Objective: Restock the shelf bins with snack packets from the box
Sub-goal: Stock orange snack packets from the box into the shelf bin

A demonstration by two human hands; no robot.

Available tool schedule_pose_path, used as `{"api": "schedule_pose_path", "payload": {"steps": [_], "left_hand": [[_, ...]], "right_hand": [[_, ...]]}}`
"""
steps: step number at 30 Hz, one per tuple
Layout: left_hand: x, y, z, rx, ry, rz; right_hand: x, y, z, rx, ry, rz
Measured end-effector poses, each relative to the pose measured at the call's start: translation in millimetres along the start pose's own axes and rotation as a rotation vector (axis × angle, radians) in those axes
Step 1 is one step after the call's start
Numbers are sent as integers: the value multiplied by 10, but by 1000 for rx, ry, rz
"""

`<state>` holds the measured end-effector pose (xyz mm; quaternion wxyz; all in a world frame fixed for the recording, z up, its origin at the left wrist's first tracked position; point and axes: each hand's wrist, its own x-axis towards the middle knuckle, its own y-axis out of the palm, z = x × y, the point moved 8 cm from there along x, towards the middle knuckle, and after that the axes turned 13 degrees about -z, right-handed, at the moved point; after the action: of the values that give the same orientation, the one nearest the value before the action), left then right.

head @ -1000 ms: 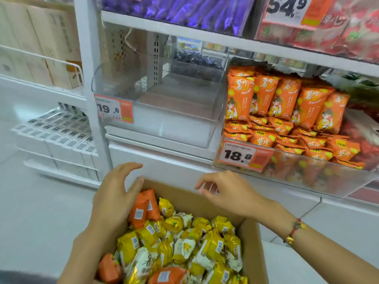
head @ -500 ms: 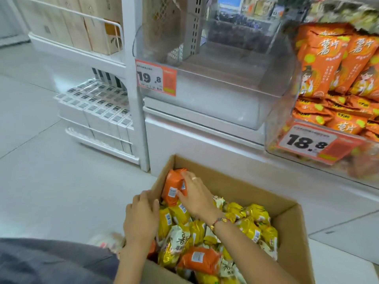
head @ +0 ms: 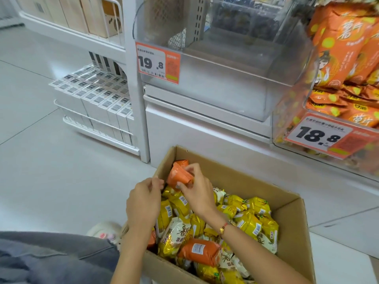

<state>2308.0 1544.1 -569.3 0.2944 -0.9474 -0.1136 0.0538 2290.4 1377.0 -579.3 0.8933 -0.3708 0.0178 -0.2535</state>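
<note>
Both forearms were bare, with no sleeves in view. The right wrist wore a thin red cord bracelet (head: 224, 227) with a small gold charm. Grey trousers (head: 51, 257) covered the leg at lower left.

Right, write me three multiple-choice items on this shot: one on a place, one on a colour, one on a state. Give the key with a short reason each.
1. Where does the cardboard box sit?
A. On the floor below the bins
B. On the top shelf
C. Inside the 19.8 bin

2. What colour is the packet that the right hand grips?
A. Purple
B. Orange
C. Green

3. What state is the clear bin with the 19.8 price tag in?
A. Packed with orange packets
B. Lying in the box
C. Holding no packets that can be seen

Key: 1 A, the box rests on the grey floor in front of the shelf base. 2 B, the packet pinched at the box's far corner is orange. 3 C, only bare clear walls show through it.
</note>
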Motion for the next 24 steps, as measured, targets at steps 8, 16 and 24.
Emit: {"api": "schedule_pose_path", "payload": {"steps": [8, 16, 24], "left_hand": [[-213, 454, -140, -676, -590, 485], [-8, 28, -23, -884, -643, 78], [66, 85, 87, -816, -676, 51]], "right_hand": [[-303, -555, 362, 105, -420, 150], [229, -22, -386, -239, 51, 220], [427, 707, -459, -507, 68, 76]]}}
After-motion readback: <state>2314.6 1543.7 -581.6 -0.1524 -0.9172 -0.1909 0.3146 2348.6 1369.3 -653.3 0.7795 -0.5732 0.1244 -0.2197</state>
